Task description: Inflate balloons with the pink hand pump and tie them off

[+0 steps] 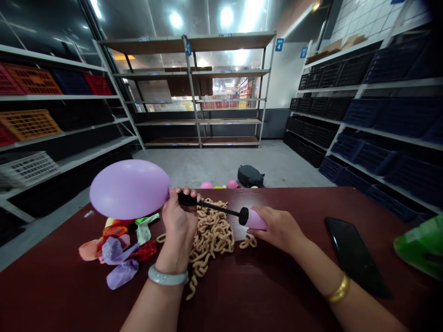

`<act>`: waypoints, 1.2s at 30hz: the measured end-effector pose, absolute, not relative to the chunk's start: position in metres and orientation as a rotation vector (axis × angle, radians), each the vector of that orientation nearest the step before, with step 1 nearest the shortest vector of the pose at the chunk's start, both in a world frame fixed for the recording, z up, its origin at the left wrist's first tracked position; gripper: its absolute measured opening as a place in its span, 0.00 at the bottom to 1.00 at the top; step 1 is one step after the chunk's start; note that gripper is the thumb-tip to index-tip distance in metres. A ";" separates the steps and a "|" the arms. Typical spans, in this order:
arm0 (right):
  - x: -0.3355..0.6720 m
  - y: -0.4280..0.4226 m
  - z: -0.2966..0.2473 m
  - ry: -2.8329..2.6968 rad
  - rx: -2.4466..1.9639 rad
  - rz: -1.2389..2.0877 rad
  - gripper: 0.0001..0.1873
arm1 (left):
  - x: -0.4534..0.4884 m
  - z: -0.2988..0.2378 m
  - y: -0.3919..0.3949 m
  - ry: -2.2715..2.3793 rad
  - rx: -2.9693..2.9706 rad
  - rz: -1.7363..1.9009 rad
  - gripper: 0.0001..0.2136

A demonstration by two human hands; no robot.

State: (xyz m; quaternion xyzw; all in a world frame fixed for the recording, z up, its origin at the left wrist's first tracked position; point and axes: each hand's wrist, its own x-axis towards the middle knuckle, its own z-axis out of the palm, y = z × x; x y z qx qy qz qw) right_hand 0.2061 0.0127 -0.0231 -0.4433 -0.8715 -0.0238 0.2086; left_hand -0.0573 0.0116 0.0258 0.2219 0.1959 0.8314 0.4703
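A hand balloon pump [221, 208] stretches between my two hands, its black rod drawn out. My left hand [180, 214] is closed around the pump's black end, beside the neck of an inflated purple balloon [129, 189]. Whether the neck sits on a nozzle is hidden by the fingers. My right hand [278, 228] grips the pump's pink-purple barrel [256, 219], just behind its black cap. Under the rod lies a pile of tan twisted, rope-like pieces [214, 233]. Limp balloons [119, 253] in purple, orange, red and green lie left of my left wrist.
On the dark red table [270, 295], a black phone-like slab [356, 256] lies right, near a green packet [420, 246]. Beyond the far edge are a dark bag [250, 176] and pink balloons [231, 184]. Shelves with crates [32, 78] line both sides; a rack [194, 122] stands behind.
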 end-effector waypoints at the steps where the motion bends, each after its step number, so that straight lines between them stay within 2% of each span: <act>1: 0.206 0.012 -0.023 -2.428 -1.233 -0.067 0.28 | -0.056 0.026 0.012 0.476 0.554 2.045 0.10; 6: 0.202 0.007 -0.020 -2.465 -1.264 -0.076 0.26 | -0.033 0.020 0.010 0.462 0.610 2.094 0.09; 13: 0.190 -0.003 -0.015 -2.450 -1.291 0.017 0.25 | 0.023 0.003 -0.004 0.469 0.593 1.874 0.11; 17: 0.185 -0.007 -0.013 -2.424 -1.279 0.068 0.26 | 0.035 -0.001 -0.006 0.490 0.585 1.867 0.12; 23: 0.183 -0.005 -0.015 -2.426 -1.260 0.077 0.25 | 0.015 0.007 0.001 0.506 0.587 1.902 0.11; 30: 0.193 0.003 -0.020 -2.467 -1.271 0.033 0.27 | -0.049 0.030 0.008 0.514 0.616 2.049 0.07; 36: 0.192 0.004 -0.022 -2.475 -1.296 -0.002 0.27 | -0.070 0.033 0.012 0.515 0.573 2.156 0.08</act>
